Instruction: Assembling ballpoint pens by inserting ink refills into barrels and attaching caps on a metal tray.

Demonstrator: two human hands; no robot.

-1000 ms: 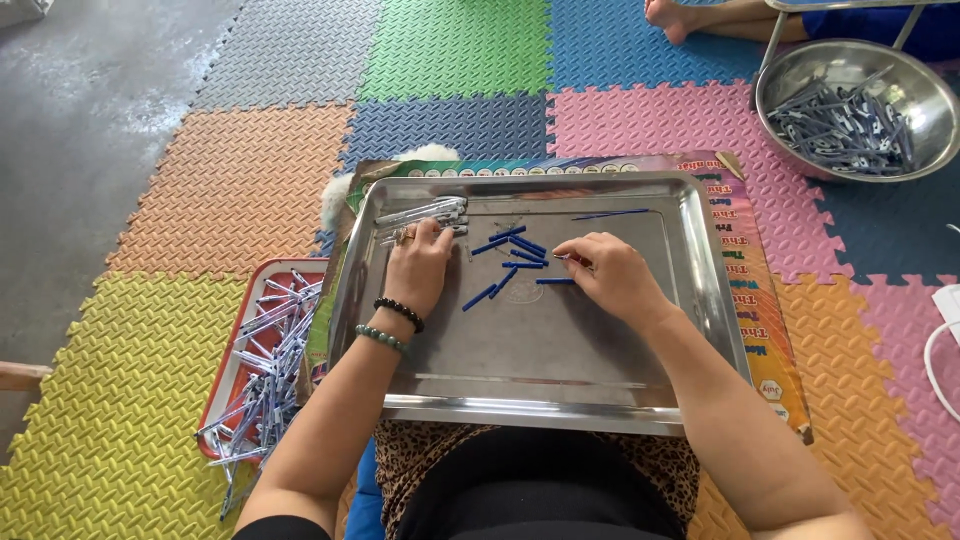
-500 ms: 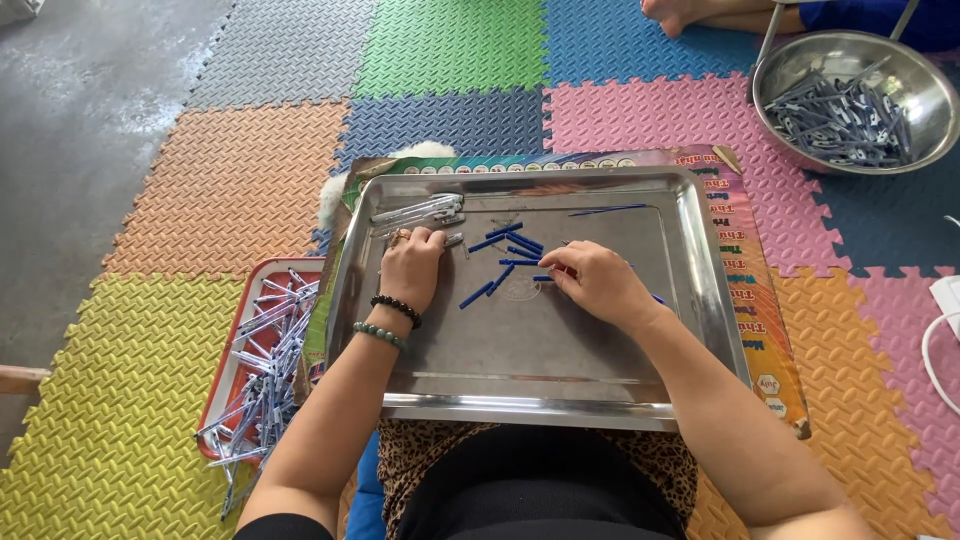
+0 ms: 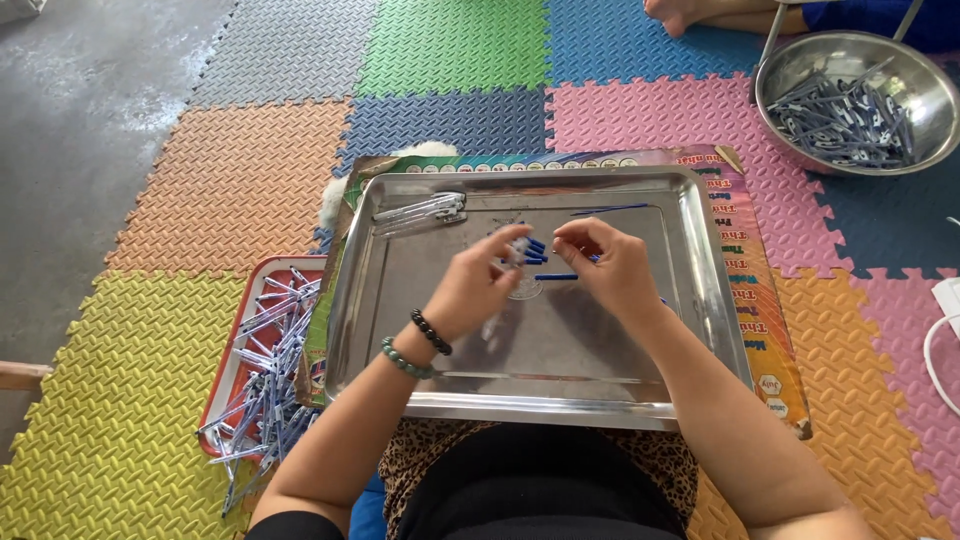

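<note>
Head view, looking down at my lap. My left hand [image 3: 478, 285] is raised over the middle of the rectangular stainless-steel tray [image 3: 700, 300], fingers pinched closed on a small clear plastic pen part [image 3: 514, 250]. Half a second ago this hand lay flat on the tray near the clear barrels; it has since lifted and moved toward the centre. Two bead bracelets, one black [image 3: 431, 332] and one green [image 3: 402, 358], sit on its wrist.

My right hand [image 3: 612, 270] has also come up off the tray surface and now meets the left hand; its fingers are curled narrow around a thin blue plastic refill [image 3: 556, 277], whose tip shows just left of the palm. I cannot tell how firmly it is gripped.

The remaining loose blue refills [image 3: 536, 250] lie on the tray between and beneath the two hands; one long blue rod [image 3: 610, 210] rests apart near the far rim. A bundle of clear pen barrels [image 3: 420, 212] lies in the tray's far-left corner, unmoved.

Beside the steel tray on my left, a red plastic tray [image 3: 245, 300] holds a heap of assembled pens [image 3: 265, 385]. A round steel bowl [image 3: 915, 80] of similar pens stands on the foam mat, far right.
</note>
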